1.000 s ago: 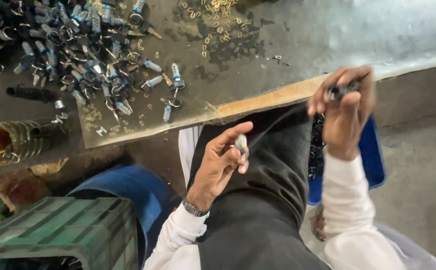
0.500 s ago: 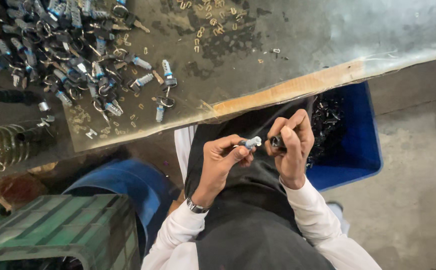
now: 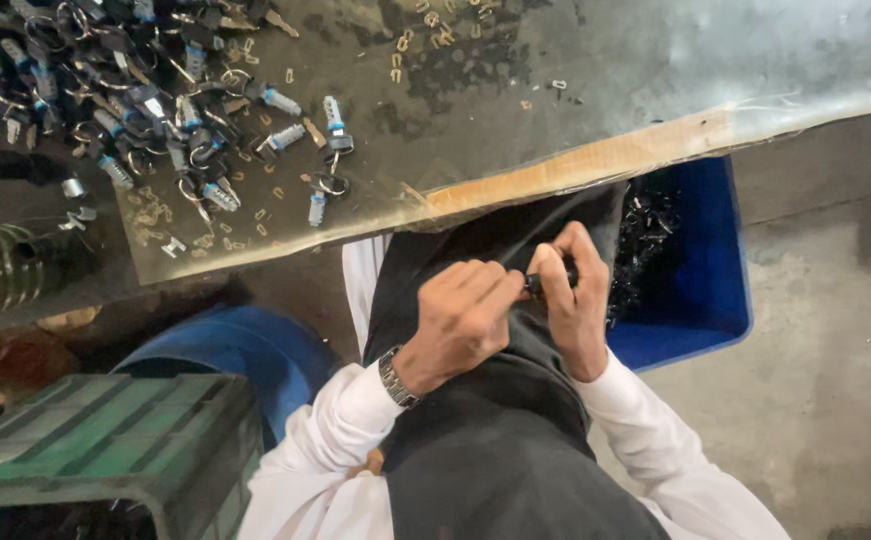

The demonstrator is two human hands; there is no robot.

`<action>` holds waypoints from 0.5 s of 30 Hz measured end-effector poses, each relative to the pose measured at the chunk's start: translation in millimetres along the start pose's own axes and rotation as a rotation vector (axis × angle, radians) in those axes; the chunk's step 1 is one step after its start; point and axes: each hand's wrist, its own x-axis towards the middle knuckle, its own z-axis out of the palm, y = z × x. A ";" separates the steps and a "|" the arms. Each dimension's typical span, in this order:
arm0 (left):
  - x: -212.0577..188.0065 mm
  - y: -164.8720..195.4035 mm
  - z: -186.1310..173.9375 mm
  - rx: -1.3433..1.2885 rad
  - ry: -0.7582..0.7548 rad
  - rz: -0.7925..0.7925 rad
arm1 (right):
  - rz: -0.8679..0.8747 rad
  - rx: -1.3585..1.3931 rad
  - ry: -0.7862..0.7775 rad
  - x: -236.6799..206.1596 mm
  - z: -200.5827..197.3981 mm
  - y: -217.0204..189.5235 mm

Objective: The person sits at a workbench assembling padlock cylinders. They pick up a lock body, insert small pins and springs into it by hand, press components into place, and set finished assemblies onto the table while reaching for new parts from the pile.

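My left hand (image 3: 463, 320) and my right hand (image 3: 569, 298) meet over my lap, just below the table's front edge. Between their fingertips they pinch a small dark lock part (image 3: 538, 283), mostly hidden by the fingers. A wristwatch (image 3: 395, 378) sits on my left wrist. Beside my right hand stands a blue bin (image 3: 703, 290) holding several dark metal parts (image 3: 647, 232).
The worn metal-topped table (image 3: 655, 60) carries a heap of small cylinder locks with keys and rings (image 3: 145, 90) at the upper left and loose brass bits (image 3: 425, 30). A green crate (image 3: 95, 440), a blue drum (image 3: 225, 345) and a plastic bottle (image 3: 5, 265) lie to the left.
My right hand came from the blue bin on the right to my left hand over my lap. Both hands have closed together on the small part.
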 end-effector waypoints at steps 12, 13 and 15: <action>1.0 -23.7 -65.8 0.155 0.284 -0.251 | 0.166 -0.325 0.202 -21.4 -115.8 59.1; -2.4 -34.4 -77.4 0.225 0.336 -0.350 | -0.005 -0.525 0.251 -21.1 -118.2 61.6; -6.0 -52.6 -91.6 0.401 0.375 -0.436 | -0.386 -0.904 0.330 -16.2 -117.5 59.7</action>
